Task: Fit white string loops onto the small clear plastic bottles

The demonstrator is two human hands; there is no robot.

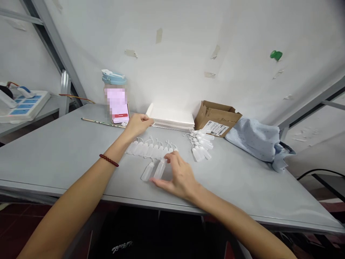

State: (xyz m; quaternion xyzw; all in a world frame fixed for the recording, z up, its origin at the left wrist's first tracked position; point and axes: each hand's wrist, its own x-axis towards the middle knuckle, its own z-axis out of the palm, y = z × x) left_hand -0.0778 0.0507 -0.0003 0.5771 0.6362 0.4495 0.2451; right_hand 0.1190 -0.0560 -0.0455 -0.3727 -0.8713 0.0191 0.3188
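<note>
My left hand (138, 124) reaches far across the grey table (67, 151) and its closed fingers pinch the curled corner of a stack of white sheets (172, 118). My right hand (179, 174) rests on the table with fingers spread, its fingertips touching one of two small translucent squeeze bottles (154, 170) lying side by side. Behind them lies a row of several more bottles (151, 148), caps pointing away. A loose pile of the same bottles (201, 145) lies to the right.
A phone (118, 108) leans against a blue-lidded jar (114, 80) at the back. A pencil-like stick (102, 123) lies left of it. An open cardboard box (217, 117) and a pale blue cloth (256, 138) sit at the right. A side table holds a tray (24, 105).
</note>
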